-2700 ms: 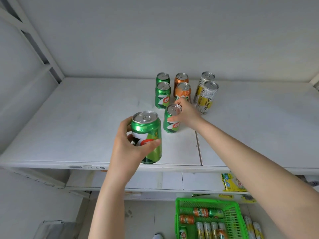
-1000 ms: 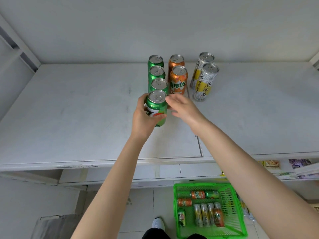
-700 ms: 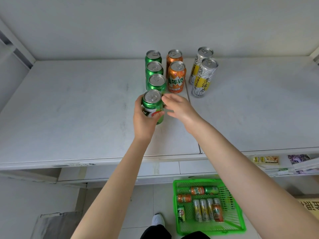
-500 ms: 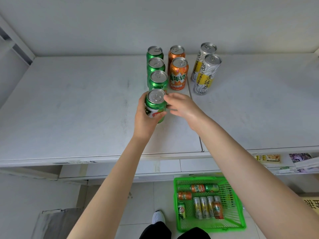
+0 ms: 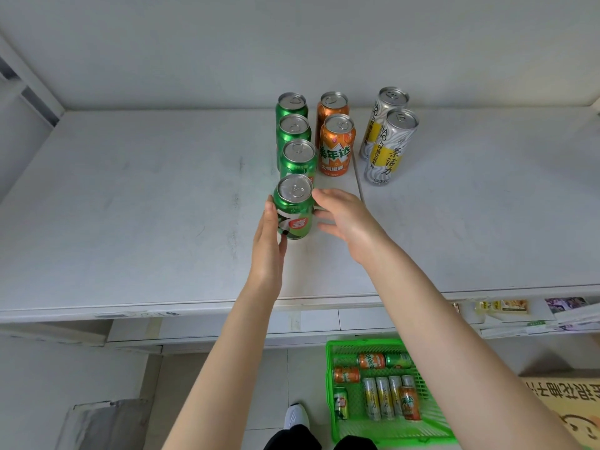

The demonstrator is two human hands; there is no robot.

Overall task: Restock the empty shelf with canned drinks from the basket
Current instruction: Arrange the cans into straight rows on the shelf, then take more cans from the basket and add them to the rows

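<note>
One white shelf (image 5: 130, 206) carries the front green can (image 5: 293, 209), upright. One green basket (image 5: 363, 344) sits on the floor, below-right of that can, with cans lying inside. I see my left hand (image 5: 268, 241) flat against its left side, fingers straight. My right hand (image 5: 344, 219) is just right of it, fingers loosely spread, holding nothing. Three green cans (image 5: 297, 157) stand behind it, two orange cans (image 5: 336, 151) and two silver cans (image 5: 386, 157) behind-right.

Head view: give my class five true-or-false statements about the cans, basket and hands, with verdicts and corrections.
1. Four green cans stand in one row on the shelf. True.
2. Three orange cans stand on the shelf. False: two orange cans do.
3. The basket sits on the shelf. False: it is on the floor.
4. The right hand holds nothing. True.
5. The left hand reaches into the basket. False: it touches the front green can.
</note>
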